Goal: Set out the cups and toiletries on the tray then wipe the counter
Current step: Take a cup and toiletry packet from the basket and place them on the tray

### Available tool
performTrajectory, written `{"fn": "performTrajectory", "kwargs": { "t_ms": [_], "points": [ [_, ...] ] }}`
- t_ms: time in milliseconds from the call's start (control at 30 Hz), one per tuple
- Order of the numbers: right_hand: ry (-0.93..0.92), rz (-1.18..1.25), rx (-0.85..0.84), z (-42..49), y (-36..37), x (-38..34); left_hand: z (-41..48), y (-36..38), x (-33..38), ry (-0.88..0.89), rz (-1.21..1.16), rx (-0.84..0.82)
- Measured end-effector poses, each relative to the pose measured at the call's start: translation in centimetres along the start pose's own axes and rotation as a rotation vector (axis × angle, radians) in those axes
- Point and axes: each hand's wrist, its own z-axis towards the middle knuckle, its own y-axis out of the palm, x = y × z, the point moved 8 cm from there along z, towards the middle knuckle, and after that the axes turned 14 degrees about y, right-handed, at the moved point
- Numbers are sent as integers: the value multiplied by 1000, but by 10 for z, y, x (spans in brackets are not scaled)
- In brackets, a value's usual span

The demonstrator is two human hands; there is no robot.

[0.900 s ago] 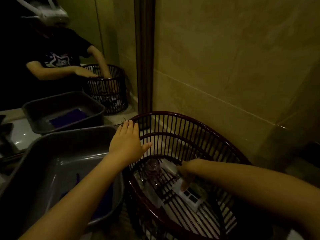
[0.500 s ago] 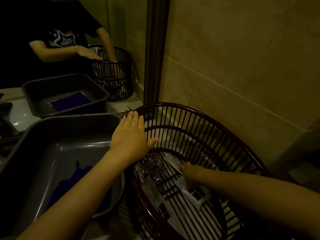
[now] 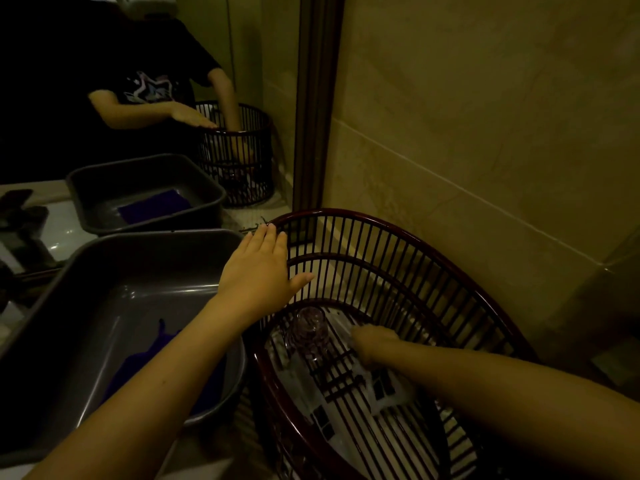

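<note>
Basket contents awaiting transfer to tray: dim counter, nothing set out yet.

Left to right: grey tray [image 3: 145,271], holding only a purple cloth [image 3: 152,362], soft and limp. Left hand [image 3: 258,277], flat and spread, holding nothing, resting at the near rim of the dark slatted basket [image 3: 398,237], probably to steady it. Inside, a clear glass cup [image 3: 308,332] lying on the basket floor: judged rigid, breakable, slick, best taken round its body. Beside it, white toiletry packets [image 3: 384,389], judged light and crinkly, to be pinched at an edge. Right hand [image 3: 372,342], down among the packets; fingers hidden, so its grip cannot be told.
</note>
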Motion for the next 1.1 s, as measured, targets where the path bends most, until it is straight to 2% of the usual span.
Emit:
{"fn": "performTrajectory", "kwargs": {
  "t_ms": [200,267,367,433,533,600,700,800,933,1033,1100],
  "points": [
    [-6,91,-12,-36,-63,16,-2,-7,-3,-17,-113,99],
    [-17,278,-20,-54,-88,32,-1,-13,-3,-7,-184,158],
    [-239,588,116,-100,-140,44,-2,-27,0,13,-375,267],
    [-416,731,250,-139,-173,44,-8,-37,1,-4,-741,383],
    [-584,885,384,-184,-203,38,-15,-38,19,-8,-1522,366],
    [-612,929,489,-204,-213,32,-20,-47,31,93,-1768,365],
    [-602,935,655,-225,-216,22,-30,-60,39,155,-1819,384],
    [-657,892,734,-240,-211,9,-39,-64,30,70,-1844,504],
    [-771,712,709,-249,-201,-10,-51,-63,9,-91,-1843,718],
    [-786,645,695,-246,-195,-15,-57,-48,1,-279,-1875,743],
    [-812,682,675,-243,-196,-11,-60,-37,-7,-390,-1904,746]
  ]
}}
